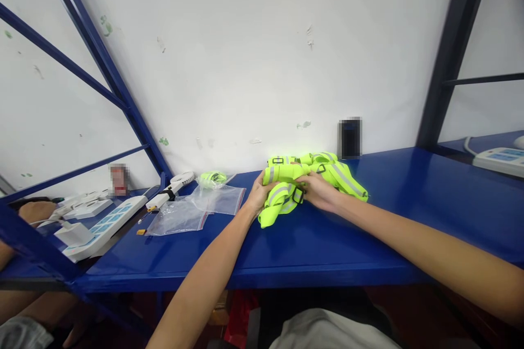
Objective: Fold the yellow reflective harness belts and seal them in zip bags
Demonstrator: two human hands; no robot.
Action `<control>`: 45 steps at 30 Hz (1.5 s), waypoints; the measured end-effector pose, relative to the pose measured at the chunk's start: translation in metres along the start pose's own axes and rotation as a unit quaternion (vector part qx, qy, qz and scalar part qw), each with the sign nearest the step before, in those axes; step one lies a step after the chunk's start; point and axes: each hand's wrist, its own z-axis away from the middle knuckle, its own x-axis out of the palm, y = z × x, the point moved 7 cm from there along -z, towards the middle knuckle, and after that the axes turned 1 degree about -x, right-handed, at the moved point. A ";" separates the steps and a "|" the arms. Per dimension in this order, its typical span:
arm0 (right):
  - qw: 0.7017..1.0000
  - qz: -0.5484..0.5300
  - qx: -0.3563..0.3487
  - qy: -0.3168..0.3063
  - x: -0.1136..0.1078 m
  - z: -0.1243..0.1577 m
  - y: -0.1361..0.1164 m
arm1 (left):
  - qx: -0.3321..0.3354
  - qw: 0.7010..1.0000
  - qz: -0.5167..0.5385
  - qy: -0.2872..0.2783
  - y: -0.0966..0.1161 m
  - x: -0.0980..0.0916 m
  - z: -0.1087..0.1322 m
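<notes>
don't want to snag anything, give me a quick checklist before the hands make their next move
1. Left hand gripping the neon straps: ok
2. Right hand on the straps too: ok
3. Straps laid out flat: not ok, bunched and overlapping
4. Black buckle near the right fingers fastened: cannot tell
5. Plastic bags apart from the straps in hand: ok, lying off to the left

Person's wearing a pale grey garment (329,332), showing at the near edge. Left hand (257,196), right hand (320,191) and both slim forearms (208,270) are showing bare.
</notes>
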 end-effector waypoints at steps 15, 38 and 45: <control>0.990 -0.088 0.086 -0.070 0.016 0.013 0.004 | -0.022 1.000 0.010 0.009 -0.014 -0.010 -0.008; 0.993 0.004 -0.118 0.026 0.002 0.010 -0.039 | -0.195 0.966 0.144 -0.087 -0.009 0.021 0.012; 0.931 0.211 -0.289 0.064 0.000 0.022 -0.065 | -0.175 0.969 0.110 -0.133 -0.006 0.031 0.015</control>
